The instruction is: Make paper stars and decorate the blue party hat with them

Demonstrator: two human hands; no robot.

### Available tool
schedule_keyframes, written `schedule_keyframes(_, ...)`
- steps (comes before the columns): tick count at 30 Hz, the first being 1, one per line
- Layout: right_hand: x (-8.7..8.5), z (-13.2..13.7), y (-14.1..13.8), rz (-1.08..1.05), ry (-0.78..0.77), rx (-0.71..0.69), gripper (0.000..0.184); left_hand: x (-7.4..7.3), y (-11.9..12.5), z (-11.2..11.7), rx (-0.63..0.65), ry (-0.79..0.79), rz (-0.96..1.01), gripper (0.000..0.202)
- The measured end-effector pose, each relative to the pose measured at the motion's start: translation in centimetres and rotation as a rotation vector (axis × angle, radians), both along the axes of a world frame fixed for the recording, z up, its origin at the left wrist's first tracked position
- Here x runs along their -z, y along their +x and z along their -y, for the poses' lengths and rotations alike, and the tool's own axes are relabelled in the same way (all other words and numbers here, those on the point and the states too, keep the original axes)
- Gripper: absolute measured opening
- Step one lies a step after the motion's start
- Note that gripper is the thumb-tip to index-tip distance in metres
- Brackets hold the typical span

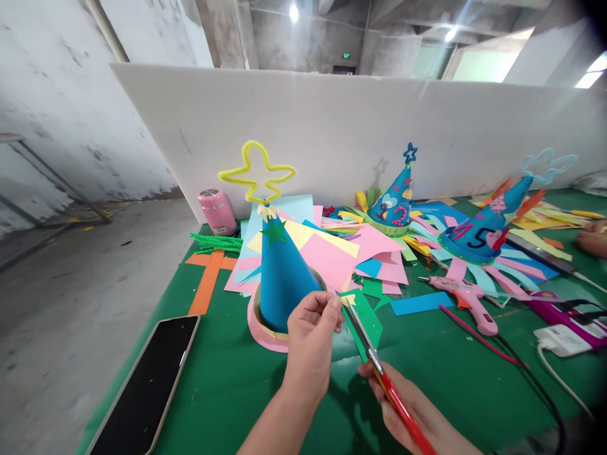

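Note:
My left hand (310, 338) is closed in a pinch, with a small piece of pale yellow paper (349, 299) showing at its fingertips. Red-handled scissors (386, 379) are in my right hand (403, 401), their blades pointing up and away with the tips at the yellow paper. Just behind my left hand stands a blue paper cone hat (284, 272) with a pink brim. It bears a green star (275, 232) and a yellow pipe-cleaner shape (256, 169) at its peak. Green paper (367, 322) lies beneath the scissors.
A phone (147, 385) lies at the left edge. Green pipe cleaners (215, 242) and a pink bottle (217, 212) stand behind. Two decorated hats (393, 202) sit farther right. A pink glue gun (467, 297) with a cord lies near a purple power strip (564, 316). Another person's hand (592, 240) shows far right.

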State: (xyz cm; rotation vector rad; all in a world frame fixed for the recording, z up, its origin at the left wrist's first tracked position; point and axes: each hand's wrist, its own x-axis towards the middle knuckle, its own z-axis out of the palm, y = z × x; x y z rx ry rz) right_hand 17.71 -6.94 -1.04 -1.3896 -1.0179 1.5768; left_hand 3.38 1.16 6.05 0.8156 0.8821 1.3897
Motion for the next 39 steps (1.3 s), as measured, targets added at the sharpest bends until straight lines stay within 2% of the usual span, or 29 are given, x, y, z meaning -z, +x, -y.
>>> schedule_keyframes(5, 1.2, -2.1, -1.4, -0.173, -0.071, -0.004, 0.043, 0.5, 0.4, 0.1, 0.001, -0.006, -0.015, 0.014)
schedule_keyframes(14, -0.2, -2.7, -1.9, -0.287, -0.198, 0.074, 0.028, 0.6, 0.9, 0.2, -0.027, -0.007, -0.065, 0.015)
schedule_keyframes(21, 0.7, -2.9, -2.8, -0.339, -0.281, 0.301, 0.035, 0.9, 1.2, 0.1, -0.026, 0.011, -0.083, 0.015)
schedule_keyframes(26, 0.7, -2.8, -2.2, -0.323, -0.208, 0.133, 0.03, 1.0, 1.3, 0.1, -0.032, 0.008, -0.067, 0.015)
schedule_keyframes(30, 1.0, -3.1, -2.1, -0.288, -0.182, 0.165, 0.026, 1.1, 1.5, 0.1, -0.046, 0.003, -0.063, 0.015)
schedule_keyframes(35, 0.6, -3.4, -1.7, -0.245, -0.105, -0.015, 0.027, 1.1, 1.6, 0.1, -0.048, -0.009, -0.1, 0.015)
schedule_keyframes(39, -0.3, -3.1, -1.6, -0.255, -0.107, 0.003, 0.03, 1.1, 1.5, 0.0, -0.029, 0.004, -0.108, 0.016)
